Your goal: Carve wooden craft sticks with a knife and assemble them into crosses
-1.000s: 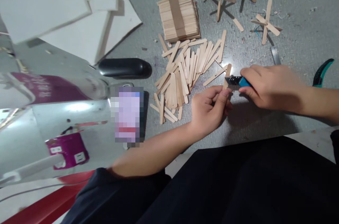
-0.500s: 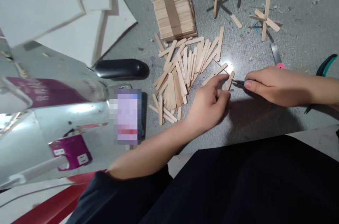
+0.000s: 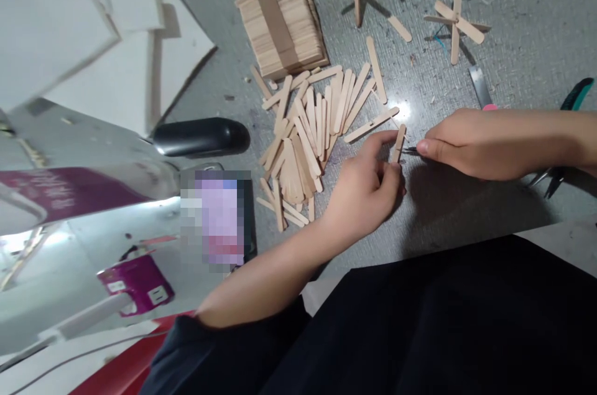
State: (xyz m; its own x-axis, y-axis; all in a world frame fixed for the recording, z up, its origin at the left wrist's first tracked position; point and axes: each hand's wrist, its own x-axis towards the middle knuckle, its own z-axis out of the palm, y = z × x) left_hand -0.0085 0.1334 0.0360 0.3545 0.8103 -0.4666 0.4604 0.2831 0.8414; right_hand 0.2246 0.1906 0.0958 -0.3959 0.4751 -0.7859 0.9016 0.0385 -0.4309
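My left hand [image 3: 362, 186] pinches a short wooden craft stick [image 3: 398, 142] and holds it on edge against the grey floor. My right hand [image 3: 461, 141] is closed round a small cutter; only its dark tip [image 3: 410, 150] shows, touching the stick. A loose pile of craft sticks [image 3: 312, 127] lies just left of my left hand. Beyond it sits a banded bundle of sticks [image 3: 282, 25]. Three glued star shapes made of sticks [image 3: 454, 15] lie at the far side.
White boards [image 3: 93, 28] lie at the far left. A black handle [image 3: 200, 137] and a silver and purple appliance [image 3: 84, 208] stand on the left. Teal-handled pliers [image 3: 566, 127] and a metal blade [image 3: 479, 89] lie behind my right wrist. My dark-clothed lap fills the bottom.
Both hands have lowered the stick to the floor. The cutter's blue body, visible before, is now hidden inside my right hand. The view has shifted slightly.
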